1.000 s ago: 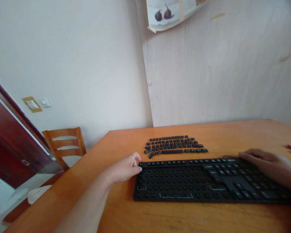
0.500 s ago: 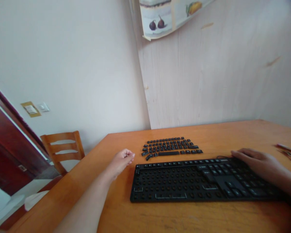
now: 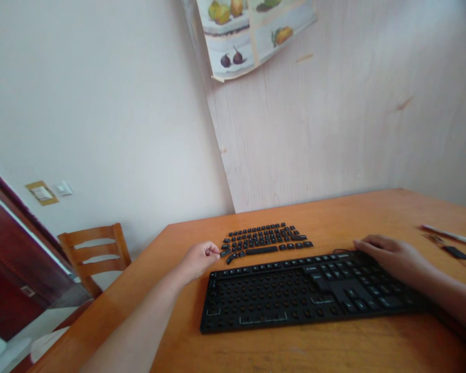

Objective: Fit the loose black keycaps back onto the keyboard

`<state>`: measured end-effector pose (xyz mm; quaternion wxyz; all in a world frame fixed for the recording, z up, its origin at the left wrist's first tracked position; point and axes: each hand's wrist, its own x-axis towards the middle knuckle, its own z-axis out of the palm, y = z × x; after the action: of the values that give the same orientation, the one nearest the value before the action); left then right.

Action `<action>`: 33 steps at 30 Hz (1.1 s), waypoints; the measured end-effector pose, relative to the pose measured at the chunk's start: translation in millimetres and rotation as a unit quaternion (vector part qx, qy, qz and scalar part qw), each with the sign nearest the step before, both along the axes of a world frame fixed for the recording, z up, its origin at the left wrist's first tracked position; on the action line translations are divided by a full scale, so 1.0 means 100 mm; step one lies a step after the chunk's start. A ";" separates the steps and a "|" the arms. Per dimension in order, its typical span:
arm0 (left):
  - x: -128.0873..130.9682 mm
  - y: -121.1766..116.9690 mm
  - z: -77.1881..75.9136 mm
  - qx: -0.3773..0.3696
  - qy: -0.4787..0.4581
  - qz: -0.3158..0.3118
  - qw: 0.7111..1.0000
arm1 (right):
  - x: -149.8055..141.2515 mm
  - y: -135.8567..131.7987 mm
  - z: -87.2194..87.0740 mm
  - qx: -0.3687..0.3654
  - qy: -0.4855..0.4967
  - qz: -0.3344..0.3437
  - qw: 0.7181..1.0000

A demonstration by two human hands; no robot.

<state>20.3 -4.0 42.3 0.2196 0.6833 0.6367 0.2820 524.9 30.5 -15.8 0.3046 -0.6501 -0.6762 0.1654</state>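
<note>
My left hand is pinched closed, its fingertips at the left end of a black keycap. That keycap sits at the left side of several rows of loose keycaps laid out on the table. A long space bar keycap lies in the front row. Nearer to me is a black keyboard, its main letter area stripped to bare key posts, with the top row and the right-hand keys in place. My right hand lies over the keyboard's upper right part, fingers stretched out; some are hidden.
The wooden table meets a pale wall and board behind. At the right lie a white pen-like stick and a small dark object. A wooden chair stands beyond the table's left edge. A fruit picture hangs above.
My left hand has left the keyboard's top left corner and moved up to the loose keycaps. My right hand has stayed on the keyboard. The view has turned slightly right.
</note>
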 end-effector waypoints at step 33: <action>0.17 0.22 0.04 -0.035 0.295 -0.010 0.955 | -0.05 -0.02 0.02 0.011 0.007 0.009 1.000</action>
<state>37.2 18.4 46.2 0.0486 0.7341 0.6759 0.0437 520.2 28.5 -13.7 0.3149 -0.6392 -0.6818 0.1659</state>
